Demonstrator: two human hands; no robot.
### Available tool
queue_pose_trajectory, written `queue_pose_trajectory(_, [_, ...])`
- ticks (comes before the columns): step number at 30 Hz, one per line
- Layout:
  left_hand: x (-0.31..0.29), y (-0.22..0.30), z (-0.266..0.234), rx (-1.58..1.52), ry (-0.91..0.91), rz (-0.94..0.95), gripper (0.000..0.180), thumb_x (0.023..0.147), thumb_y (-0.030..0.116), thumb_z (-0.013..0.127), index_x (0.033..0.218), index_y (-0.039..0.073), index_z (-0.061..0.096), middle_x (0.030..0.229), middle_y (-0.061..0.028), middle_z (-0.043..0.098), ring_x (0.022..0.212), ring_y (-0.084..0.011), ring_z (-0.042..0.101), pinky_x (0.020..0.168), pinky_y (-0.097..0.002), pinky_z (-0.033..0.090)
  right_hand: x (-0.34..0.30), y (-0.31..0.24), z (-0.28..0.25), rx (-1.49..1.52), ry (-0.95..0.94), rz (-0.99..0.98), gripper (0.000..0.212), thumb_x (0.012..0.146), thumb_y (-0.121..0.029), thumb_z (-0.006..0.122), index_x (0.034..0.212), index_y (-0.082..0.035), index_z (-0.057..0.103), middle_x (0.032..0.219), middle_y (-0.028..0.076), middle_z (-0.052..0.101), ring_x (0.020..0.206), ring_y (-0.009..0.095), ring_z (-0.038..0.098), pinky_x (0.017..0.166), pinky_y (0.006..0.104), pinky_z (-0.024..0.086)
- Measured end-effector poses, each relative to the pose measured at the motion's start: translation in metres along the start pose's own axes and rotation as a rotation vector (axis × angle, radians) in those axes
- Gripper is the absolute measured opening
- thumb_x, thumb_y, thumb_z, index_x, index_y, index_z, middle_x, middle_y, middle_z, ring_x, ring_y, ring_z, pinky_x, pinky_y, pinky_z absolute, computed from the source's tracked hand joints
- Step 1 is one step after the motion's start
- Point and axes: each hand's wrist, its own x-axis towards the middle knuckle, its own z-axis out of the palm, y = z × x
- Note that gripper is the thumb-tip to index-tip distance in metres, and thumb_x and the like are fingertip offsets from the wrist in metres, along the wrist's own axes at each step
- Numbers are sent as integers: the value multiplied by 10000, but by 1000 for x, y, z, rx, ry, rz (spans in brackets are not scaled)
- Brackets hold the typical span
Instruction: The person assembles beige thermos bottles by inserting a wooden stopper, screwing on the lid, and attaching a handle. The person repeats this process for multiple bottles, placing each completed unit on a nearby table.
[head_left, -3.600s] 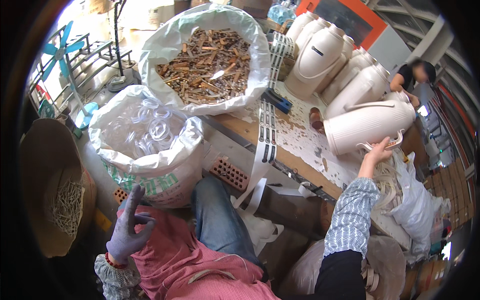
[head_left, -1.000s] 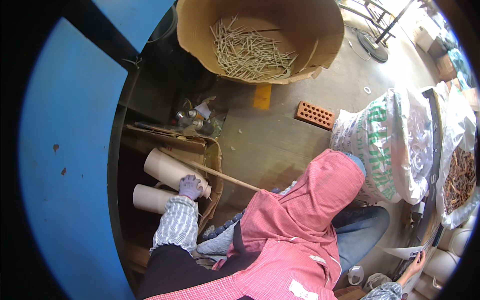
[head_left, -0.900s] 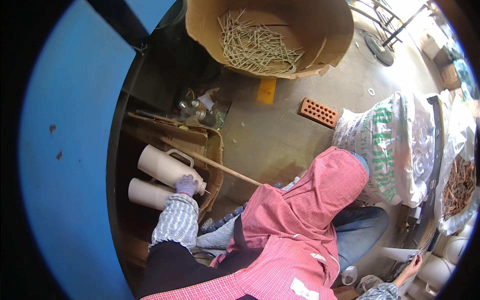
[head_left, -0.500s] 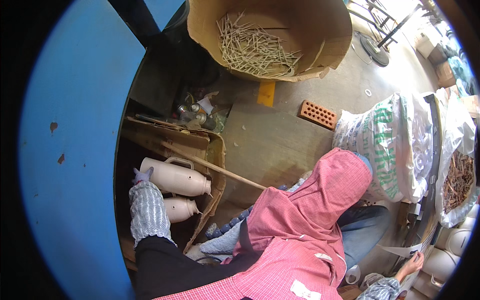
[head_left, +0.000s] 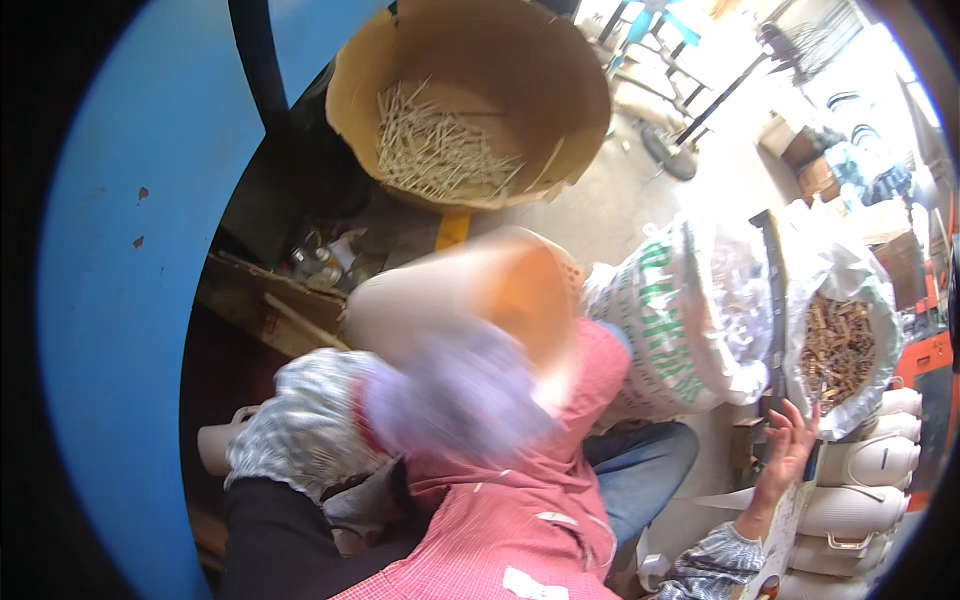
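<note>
The left fingers (head_left: 490, 385) are smeared by blur, so how each one lies cannot be told; the pale flask (head_left: 405, 300) at them is blurred also. Left of these fingers, the sleeve (head_left: 300, 425) partly hides another flask (head_left: 214, 450); far above them, the upper edge cuts the cardboard box (head_left: 570, 90)

The fisheye camera looks down from the head; close above the left hand (head_left: 462, 395)
</note>
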Motion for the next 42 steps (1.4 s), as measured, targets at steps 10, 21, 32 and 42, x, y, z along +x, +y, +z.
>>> queue_pose_trajectory(10, [89,96,123,-504,193,336,313,808,237,659,1071,79,603,1161,-136,600,1093,-332,570,912,-464,470,-104,13,72,-143,-231,-93,1089,699,-160,846,1525,-61,144,1518,203,306,1339,407,391,1113,466,314])
queue_pose_trajectory(21, [159,18,234,-1507,-297,-705,668,785,145,819,1344,56,463,1268,-75,532,1137,-184,542,932,-311,492,-121,25,81,643,71,109,679,772,-121,802,1347,-37,451,1363,153,461,1257,298,466,1095,406,329])
queue_pose_trajectory(32, [155,2,226,-553,-103,-248,481,744,242,826,1189,151,667,1391,-191,459,1239,-347,506,1000,-409,466,-46,31,99,924,-60,479,112,844,-135,743,852,-46,676,1088,15,523,1003,93,473,871,250,387])
queue_pose_trajectory(42, [118,-2,265,-899,-80,-296,417,792,73,749,1192,169,682,1438,-155,440,1349,-333,408,1084,-412,378,-21,40,113,849,-6,532,106,846,-113,738,831,-27,679,948,-22,513,899,77,479,828,232,391])
